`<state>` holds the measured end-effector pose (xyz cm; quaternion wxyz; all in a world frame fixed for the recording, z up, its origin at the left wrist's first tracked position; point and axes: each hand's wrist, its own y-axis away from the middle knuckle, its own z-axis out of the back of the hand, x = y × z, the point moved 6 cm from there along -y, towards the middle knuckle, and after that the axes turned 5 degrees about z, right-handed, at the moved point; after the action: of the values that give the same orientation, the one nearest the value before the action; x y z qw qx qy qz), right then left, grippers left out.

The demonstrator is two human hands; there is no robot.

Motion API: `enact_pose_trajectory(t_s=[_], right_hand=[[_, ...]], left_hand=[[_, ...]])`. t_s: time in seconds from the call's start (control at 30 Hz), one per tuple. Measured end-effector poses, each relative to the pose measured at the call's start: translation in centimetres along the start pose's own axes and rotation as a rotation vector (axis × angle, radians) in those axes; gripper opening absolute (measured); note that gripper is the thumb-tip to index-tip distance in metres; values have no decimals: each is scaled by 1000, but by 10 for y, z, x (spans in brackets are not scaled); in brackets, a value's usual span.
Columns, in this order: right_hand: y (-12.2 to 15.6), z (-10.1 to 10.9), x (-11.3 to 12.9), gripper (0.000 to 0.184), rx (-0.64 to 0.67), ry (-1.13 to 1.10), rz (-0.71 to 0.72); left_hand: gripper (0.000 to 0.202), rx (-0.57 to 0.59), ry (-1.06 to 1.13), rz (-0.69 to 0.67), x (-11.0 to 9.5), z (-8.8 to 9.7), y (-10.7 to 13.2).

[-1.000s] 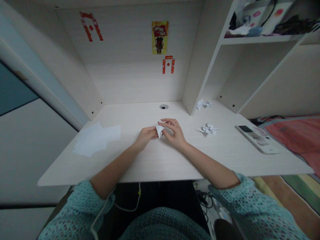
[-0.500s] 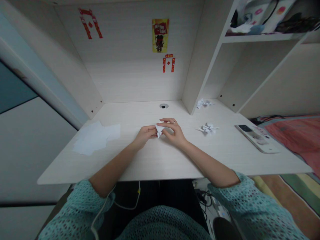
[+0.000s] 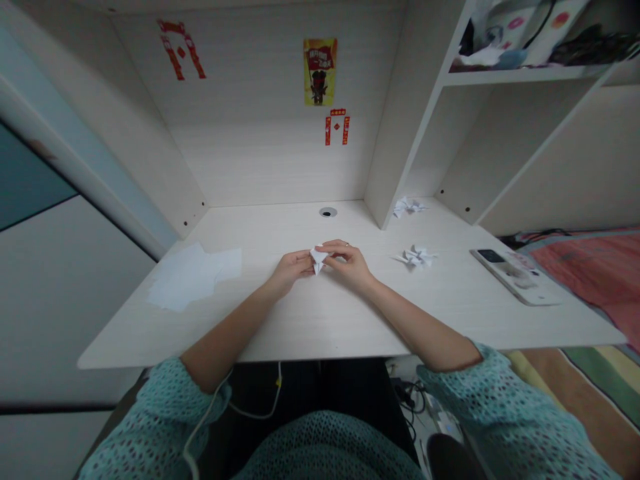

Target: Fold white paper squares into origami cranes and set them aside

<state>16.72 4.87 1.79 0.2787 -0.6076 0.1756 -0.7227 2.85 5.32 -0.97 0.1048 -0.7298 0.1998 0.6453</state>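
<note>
A small folded piece of white paper [image 3: 318, 259], pointed at its lower end, is held between my two hands just above the middle of the desk. My left hand [image 3: 291, 270] grips its left side, fingers partly behind it. From the right, the thumb and fingers of my right hand [image 3: 349, 261] pinch its edge; a ring shows on one finger. To the right lie several folded white paper pieces [image 3: 417, 257] in a cluster, and a second cluster of folded paper [image 3: 410, 207] sits farther back by the divider.
Loose white paper sheets [image 3: 187, 277] are spread on the left of the desk [image 3: 320, 327]. A white case-like object [image 3: 515, 277] lies at the right. An upright divider [image 3: 395, 133] stands at the back right. A white cable [image 3: 210, 413] runs by my left sleeve.
The fingers of my right hand have come down and closed more tightly on the paper's upper right edge. My left hand stays almost still.
</note>
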Motion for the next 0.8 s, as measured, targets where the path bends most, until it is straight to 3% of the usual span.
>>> enact_pose_trajectory(t_s=[0.13, 0.47, 0.63, 0.8], right_hand=[[1, 2, -16, 22, -75, -148, -108], [5, -4, -34, 26, -50, -401, -338], [11, -11, -43, 23, -4, -535, -533], [11, -9, -42, 25, -18, -519, -568]], left_hand=[[46, 7, 34, 5, 2, 0, -1], [42, -20, 25, 20, 3, 1, -1], [37, -71, -194, -72, -1, 2, -1], [32, -108, -350, -184, -9, 1, 0]])
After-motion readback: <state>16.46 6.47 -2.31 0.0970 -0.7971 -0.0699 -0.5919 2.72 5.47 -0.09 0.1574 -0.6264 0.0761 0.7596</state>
